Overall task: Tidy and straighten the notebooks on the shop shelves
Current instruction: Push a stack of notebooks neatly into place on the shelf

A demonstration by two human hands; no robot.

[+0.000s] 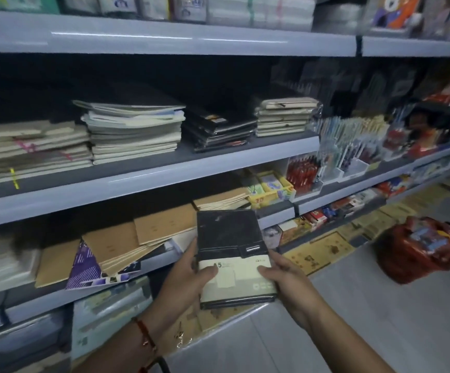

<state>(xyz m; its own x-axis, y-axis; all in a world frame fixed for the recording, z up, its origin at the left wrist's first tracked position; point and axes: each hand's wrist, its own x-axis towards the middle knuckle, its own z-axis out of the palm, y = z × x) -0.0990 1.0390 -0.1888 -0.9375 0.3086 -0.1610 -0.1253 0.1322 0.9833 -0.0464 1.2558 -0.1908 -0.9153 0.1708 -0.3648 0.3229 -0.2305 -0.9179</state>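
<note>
Scuffed black A5 notebook (233,254) with pale paper band and metal clasp, held in front of the lower shelf (148,261), left hand (188,278) gripping its left edge, right hand (285,278) gripping its right, slanting kraft-covered notebooks (127,243) behind

Both hands, the left hand (188,275) and the right hand (285,275), hold a notebook (232,254) in front of the lower shelf (57,294), where fanned notebooks (127,246) lie to its left, below the stacks (135,133) on the middle shelf (137,181).
</note>
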